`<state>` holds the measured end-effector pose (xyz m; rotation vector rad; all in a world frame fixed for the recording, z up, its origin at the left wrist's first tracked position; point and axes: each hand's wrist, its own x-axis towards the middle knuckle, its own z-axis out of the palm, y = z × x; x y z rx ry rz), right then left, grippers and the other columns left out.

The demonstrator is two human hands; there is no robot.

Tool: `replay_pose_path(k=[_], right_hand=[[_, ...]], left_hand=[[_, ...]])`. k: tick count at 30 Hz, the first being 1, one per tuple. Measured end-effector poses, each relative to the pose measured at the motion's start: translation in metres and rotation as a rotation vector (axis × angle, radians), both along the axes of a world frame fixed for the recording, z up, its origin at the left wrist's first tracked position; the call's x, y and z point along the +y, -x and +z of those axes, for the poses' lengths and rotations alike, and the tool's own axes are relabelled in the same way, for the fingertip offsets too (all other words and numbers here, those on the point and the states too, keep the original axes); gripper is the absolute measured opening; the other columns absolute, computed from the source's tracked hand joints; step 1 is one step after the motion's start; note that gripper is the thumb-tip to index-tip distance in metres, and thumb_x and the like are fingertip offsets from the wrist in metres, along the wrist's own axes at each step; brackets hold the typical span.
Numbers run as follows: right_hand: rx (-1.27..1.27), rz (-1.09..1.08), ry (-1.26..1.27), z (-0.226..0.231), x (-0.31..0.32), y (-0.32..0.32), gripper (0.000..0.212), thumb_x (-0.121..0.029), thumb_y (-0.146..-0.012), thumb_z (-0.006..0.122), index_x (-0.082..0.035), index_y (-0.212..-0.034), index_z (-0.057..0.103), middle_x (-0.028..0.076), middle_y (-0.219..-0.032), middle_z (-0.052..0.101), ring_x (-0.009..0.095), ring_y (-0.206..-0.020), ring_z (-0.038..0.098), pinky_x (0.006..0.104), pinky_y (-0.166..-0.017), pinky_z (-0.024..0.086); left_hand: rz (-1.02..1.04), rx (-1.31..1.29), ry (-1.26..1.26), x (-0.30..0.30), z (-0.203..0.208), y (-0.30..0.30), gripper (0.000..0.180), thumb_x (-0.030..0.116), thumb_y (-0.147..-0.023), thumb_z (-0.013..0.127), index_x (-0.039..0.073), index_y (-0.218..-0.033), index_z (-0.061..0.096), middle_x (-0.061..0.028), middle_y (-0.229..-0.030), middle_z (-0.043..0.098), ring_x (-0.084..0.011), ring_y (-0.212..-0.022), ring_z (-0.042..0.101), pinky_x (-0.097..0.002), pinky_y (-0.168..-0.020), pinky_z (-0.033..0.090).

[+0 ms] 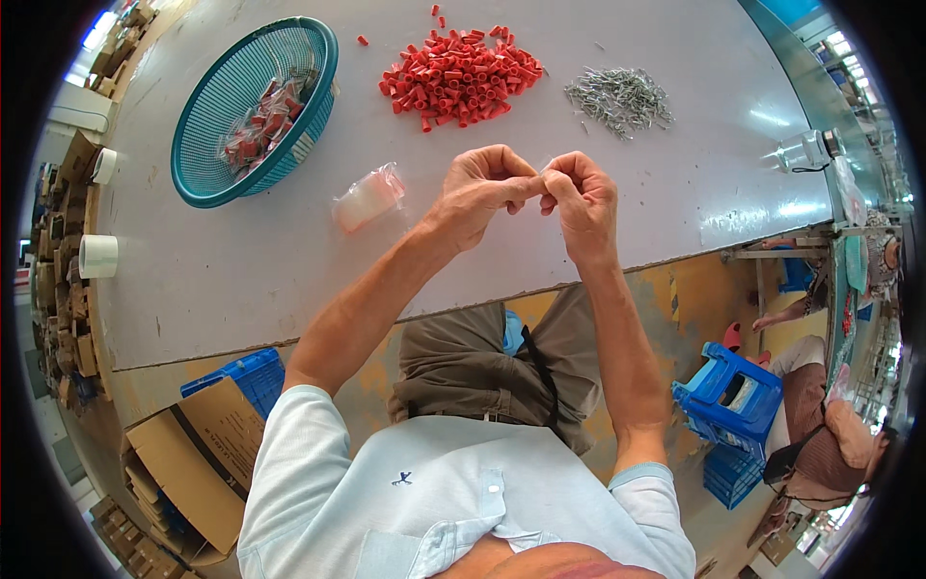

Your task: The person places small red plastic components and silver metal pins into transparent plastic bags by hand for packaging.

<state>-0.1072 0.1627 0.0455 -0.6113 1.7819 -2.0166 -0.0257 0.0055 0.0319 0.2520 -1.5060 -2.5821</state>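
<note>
Above the table, my left hand (487,193) and my right hand (583,203) meet fingertip to fingertip, both pinched closed. Between them a faint bit of clear film shows, which looks like a small plastic bag; the fingers hide most of it. Left of my left hand lies a stack of small clear plastic bags (369,198) with a reddish edge. Beyond the hands is a heap of short red plastic caps (461,79), with a few loose ones around it. Right of that heap sits a pile of small silvery metal pins or screws (620,100).
A teal plastic basket (198,145) holding filled clear bags with red pieces stands at the far left. A clear jar (805,151) stands at the table's right edge, tape rolls (98,257) at its left. Cardboard boxes (198,444), blue stools (733,391) and a seated person are below.
</note>
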Motion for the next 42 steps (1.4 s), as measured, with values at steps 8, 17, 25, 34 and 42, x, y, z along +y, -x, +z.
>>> replay_pose_path(k=[8, 17, 25, 34, 42], right_hand=[[0.713, -0.225, -0.268, 0.0, -0.012, -0.022, 0.006, 0.0, -0.084, 0.068, -0.002, -0.088, 0.063, 0.01, -0.081, 0.065, 0.024, -0.063, 0.064, 0.0366, -0.059, 0.052], [0.69, -0.179, -0.32, -0.001, -0.006, -0.018, 0.004, -0.001, -0.088, 0.068, 0.0, -0.09, 0.065, 0.012, -0.087, 0.067, 0.023, -0.07, 0.07, 0.0352, -0.064, 0.058], [0.722, -0.202, -0.414, 0.008, 0.024, 0.041, 0.01, -0.007, -0.092, 0.073, -0.003, -0.1, 0.076, 0.012, -0.087, 0.074, 0.023, -0.073, 0.073, 0.034, -0.067, 0.059], [0.764, -0.128, -1.073, 0.016, 0.054, 0.142, 0.031, -0.02, -0.087, 0.08, -0.003, -0.113, 0.076, 0.012, -0.095, 0.075, 0.027, -0.087, 0.073, 0.0419, -0.083, 0.059], [0.725, 0.004, -0.989, 0.009, 0.022, 0.164, 0.025, -0.019, -0.09, 0.079, -0.004, -0.11, 0.076, 0.012, -0.091, 0.077, 0.028, -0.086, 0.074, 0.0412, -0.083, 0.06]], left_hand=[[0.405, -0.036, 0.49, 0.022, 0.0, 0.0, 0.006, 0.003, -0.097, 0.073, 0.001, -0.096, 0.067, -0.0023, -0.084, 0.068, -0.0058, -0.075, 0.063, -0.0233, -0.066, 0.052], [0.307, -0.005, 0.486, 0.019, -0.005, 0.003, 0.005, 0.002, -0.098, 0.067, -0.003, -0.1, 0.068, -0.0063, -0.085, 0.073, -0.0096, -0.078, 0.07, -0.0263, -0.068, 0.059], [0.247, -0.026, 0.485, 0.011, -0.004, 0.005, 0.005, -0.002, -0.1, 0.066, 0.0, -0.105, 0.066, -0.005, -0.087, 0.071, -0.0097, -0.078, 0.069, -0.0244, -0.069, 0.059], [0.264, -0.005, 0.544, 0.008, -0.009, 0.011, 0.008, -0.002, -0.1, 0.066, -0.001, -0.107, 0.068, -0.0052, -0.088, 0.071, -0.0082, -0.077, 0.067, -0.0238, -0.069, 0.058], [0.287, 0.014, 0.585, 0.009, -0.013, 0.013, 0.008, -0.003, -0.099, 0.066, -0.001, -0.107, 0.069, -0.0038, -0.086, 0.07, -0.008, -0.076, 0.066, -0.0243, -0.068, 0.057]])
